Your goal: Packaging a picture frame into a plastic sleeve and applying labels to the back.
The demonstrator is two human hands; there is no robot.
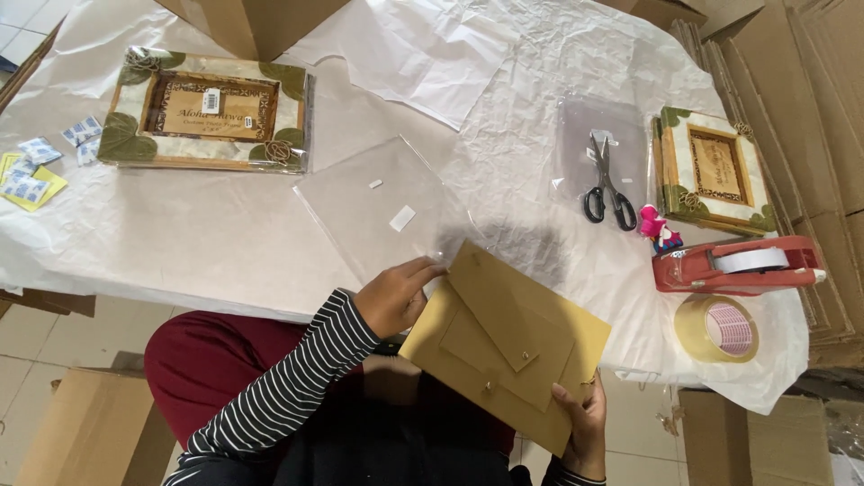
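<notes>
A tan cardboard frame back (504,337) with a folded stand flap is held tilted over my lap at the table's front edge. My left hand (396,295) grips its upper left corner, right beside a clear plastic sleeve (378,202) lying on the white paper. At the lower right edge, my right hand (580,418) holds the same board from below. A decorated picture frame (207,112) with leaf corners rests at the far left of the table.
Black-handled scissors (605,184) lie on a plastic bag, next to a stack of decorated frames (715,171). A red tape dispenser (738,265), a tape roll (717,328) and a small pink figure (659,229) sit at right. Small packets (36,166) at left, cardboard boxes (90,432) around.
</notes>
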